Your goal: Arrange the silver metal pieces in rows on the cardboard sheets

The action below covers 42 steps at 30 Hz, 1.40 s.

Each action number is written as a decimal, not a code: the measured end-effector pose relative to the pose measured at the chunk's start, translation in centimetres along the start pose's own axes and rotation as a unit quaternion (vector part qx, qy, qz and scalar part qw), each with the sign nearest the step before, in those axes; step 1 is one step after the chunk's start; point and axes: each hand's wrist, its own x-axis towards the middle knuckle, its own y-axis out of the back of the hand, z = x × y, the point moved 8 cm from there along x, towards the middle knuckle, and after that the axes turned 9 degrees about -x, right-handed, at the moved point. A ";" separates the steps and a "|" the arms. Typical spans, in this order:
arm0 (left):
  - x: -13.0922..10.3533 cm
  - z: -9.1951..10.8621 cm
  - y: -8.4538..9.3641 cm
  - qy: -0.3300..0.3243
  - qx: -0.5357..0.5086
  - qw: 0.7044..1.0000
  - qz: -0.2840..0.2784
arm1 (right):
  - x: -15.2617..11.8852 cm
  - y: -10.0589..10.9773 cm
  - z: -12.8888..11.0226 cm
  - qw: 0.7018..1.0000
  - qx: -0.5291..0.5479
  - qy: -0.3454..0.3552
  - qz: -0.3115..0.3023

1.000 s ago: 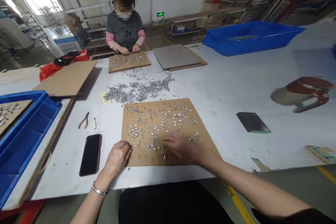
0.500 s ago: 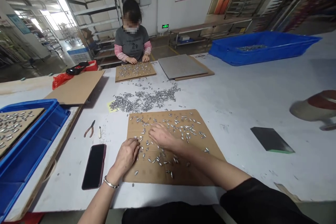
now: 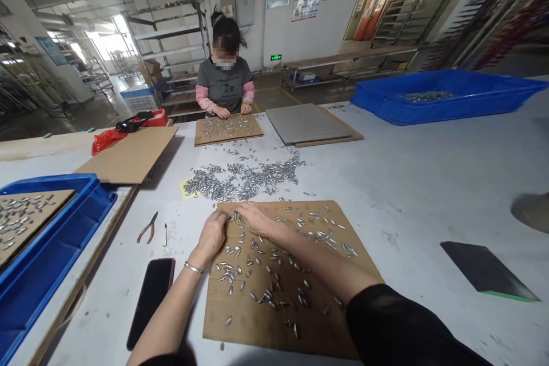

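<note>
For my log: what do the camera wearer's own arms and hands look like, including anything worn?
Both the left hand and the right hand are without gloves. A silver-coloured bangle circles the left wrist; none shows on the right. The right arm wears a loose black sleeve that leaves the forearm bare.

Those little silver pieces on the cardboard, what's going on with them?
Someone's left hand and right hand are close together at the far left corner of a cardboard sheet, among small silver pieces scattered over it. Whether either hand grips one is hard to tell. A heap of similar pieces lies just beyond. Farther back, a co-worker's hands are at another strewn sheet.
</note>
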 end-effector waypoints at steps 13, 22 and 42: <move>0.9 -0.7 -1.6 0.107 0.063 0.992 -0.006 | -0.3 0.9 -2.3 0.992 -0.045 -0.096 -0.075; 1.4 -0.5 -1.1 0.124 0.066 0.989 -0.049 | -0.3 1.7 -3.9 0.986 -0.071 -0.094 -0.121; -3.7 0.7 0.3 0.200 -0.052 0.978 -0.018 | -3.7 1.9 -3.5 0.992 -0.006 -0.100 -0.081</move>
